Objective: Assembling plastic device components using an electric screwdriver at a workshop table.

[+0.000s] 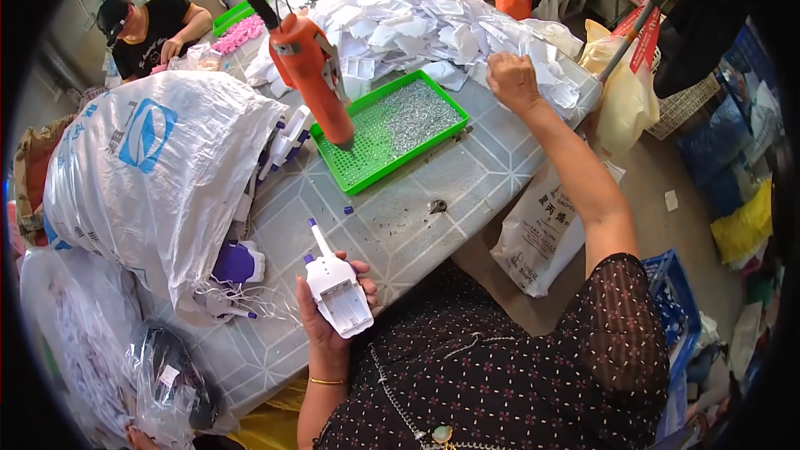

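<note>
In my left hand (pixel 310 308) lies a white plastic toy walkie-talkie (pixel 340 298) with a purple-tipped antenna, its open battery compartment turned up. My fingers wrap round its sides. My right hand (pixel 512 82) is stretched out to the far right, at the edge of a heap of white plastic pieces (pixel 400 12). Its fingers are curled closed, and what they hold, if anything, is hidden. Between the hands and the heap sits a green tray (pixel 367 165) of small silvery screws (pixel 417 117). An orange electric screwdriver (pixel 310 75) hangs point down over the tray's left side.
A white woven sack (pixel 150 183) spills white and purple toy parts (pixel 239 262) at the left. Another person (pixel 154 33) sits at the far left by pink pieces (pixel 239 35). A plastic bag (pixel 546 229) hangs off the table's right edge. A blue crate (pixel 673 300) stands on the floor.
</note>
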The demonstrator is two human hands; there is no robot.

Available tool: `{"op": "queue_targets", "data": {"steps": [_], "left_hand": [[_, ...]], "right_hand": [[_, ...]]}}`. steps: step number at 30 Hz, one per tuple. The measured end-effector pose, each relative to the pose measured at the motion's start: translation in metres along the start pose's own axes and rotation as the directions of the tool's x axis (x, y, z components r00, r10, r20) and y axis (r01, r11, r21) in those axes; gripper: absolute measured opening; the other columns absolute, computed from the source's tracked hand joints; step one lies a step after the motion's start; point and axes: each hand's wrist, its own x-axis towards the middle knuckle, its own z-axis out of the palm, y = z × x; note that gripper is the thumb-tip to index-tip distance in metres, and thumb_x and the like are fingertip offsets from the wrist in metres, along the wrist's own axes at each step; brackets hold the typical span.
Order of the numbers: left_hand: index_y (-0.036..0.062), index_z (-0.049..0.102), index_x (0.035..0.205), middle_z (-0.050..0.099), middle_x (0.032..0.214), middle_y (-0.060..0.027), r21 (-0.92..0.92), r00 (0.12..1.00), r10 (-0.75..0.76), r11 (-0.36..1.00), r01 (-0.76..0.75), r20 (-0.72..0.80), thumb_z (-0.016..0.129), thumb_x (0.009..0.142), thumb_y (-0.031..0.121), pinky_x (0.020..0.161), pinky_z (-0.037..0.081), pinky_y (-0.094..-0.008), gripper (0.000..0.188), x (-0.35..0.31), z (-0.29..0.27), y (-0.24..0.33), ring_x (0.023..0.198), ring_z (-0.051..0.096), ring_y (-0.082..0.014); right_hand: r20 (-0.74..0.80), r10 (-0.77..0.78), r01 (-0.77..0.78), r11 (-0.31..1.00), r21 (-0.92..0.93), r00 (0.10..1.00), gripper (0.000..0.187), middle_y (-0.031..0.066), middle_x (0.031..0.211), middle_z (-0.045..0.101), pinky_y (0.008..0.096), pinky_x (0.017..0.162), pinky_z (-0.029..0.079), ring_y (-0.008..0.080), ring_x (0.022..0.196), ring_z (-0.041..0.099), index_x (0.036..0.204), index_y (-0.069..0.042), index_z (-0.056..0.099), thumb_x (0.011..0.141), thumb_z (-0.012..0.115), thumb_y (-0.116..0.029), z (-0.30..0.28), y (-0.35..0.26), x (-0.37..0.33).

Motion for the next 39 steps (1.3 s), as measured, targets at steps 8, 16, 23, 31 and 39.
{"op": "queue_targets", "data": {"steps": [8, 16, 23, 31, 39], "left_hand": [[0.0052, 0.040, 0.147, 0.060, 0.128, -0.0244, 0.384, 0.971, 0.238, 0.898, -0.213, -0.017, 0.055, 0.093, 0.067, 0.100, 0.053, -0.0562, 0.083, -0.012, 0.014, -0.001, 0.124, 0.059, -0.0421], [0.0044, 0.039, 0.150, 0.056, 0.142, -0.0162, 0.348, 0.940, 0.296, 0.910, -0.223, -0.171, 0.054, 0.098, 0.053, 0.099, 0.053, -0.0416, 0.072, -0.006, 0.029, -0.002, 0.119, 0.062, -0.0257], [0.0042, 0.038, 0.153, 0.052, 0.143, -0.0253, -0.246, 0.971, 0.229, 0.947, -0.206, 0.070, 0.045, 0.099, 0.066, 0.104, 0.051, -0.0573, 0.082, -0.026, 0.006, 0.031, 0.127, 0.056, -0.0469], [0.0057, 0.041, 0.150, 0.055, 0.140, -0.0208, 0.081, 0.933, 0.333, 0.942, -0.324, -0.135, 0.051, 0.102, 0.056, 0.109, 0.048, -0.0488, 0.070, -0.032, 0.008, 0.030, 0.130, 0.056, -0.0363], [0.0103, 0.036, 0.148, 0.056, 0.138, -0.0173, 0.091, 0.853, 0.495, 0.869, -0.486, -0.167, 0.048, 0.105, 0.051, 0.110, 0.047, -0.0480, 0.060, -0.031, 0.009, 0.033, 0.128, 0.058, -0.0301]], "right_hand": [[0.591, 0.020, -0.557, 0.362, 0.747, 0.806, 0.015, 0.0065, 0.081, 0.067, 0.0301, 0.067, 0.053, 0.0126, 0.069, 0.065, 0.098, 0.000, 0.067, 0.093, 0.069, -0.014, -0.154, -0.088, -0.004], [0.062, -0.343, 0.041, 0.285, 0.958, 0.937, 0.010, 0.0112, 0.084, 0.065, 0.0352, 0.064, 0.051, 0.0231, 0.070, 0.064, 0.092, -0.001, 0.069, 0.087, 0.073, -0.009, -0.186, -0.282, -0.013], [-0.064, -0.681, 0.102, 0.016, 0.995, 0.730, 0.071, 0.0168, 0.142, 0.054, 0.0408, 0.098, 0.053, 0.0349, 0.125, 0.057, 0.142, -0.011, 0.055, 0.078, 0.086, -0.020, -0.174, -0.307, -0.012], [0.017, -0.490, 0.116, 0.239, 0.964, 0.871, 0.073, 0.0157, 0.131, 0.060, 0.0314, 0.075, 0.057, 0.0184, 0.097, 0.065, 0.129, -0.004, 0.059, 0.071, 0.094, -0.029, -0.173, -0.318, -0.021], [0.062, -0.404, 0.060, 0.282, 0.957, 0.912, 0.066, 0.0213, 0.133, 0.061, 0.0303, 0.071, 0.055, 0.0202, 0.092, 0.066, 0.123, 0.000, 0.060, 0.072, 0.093, -0.026, -0.186, -0.349, -0.041]]}}
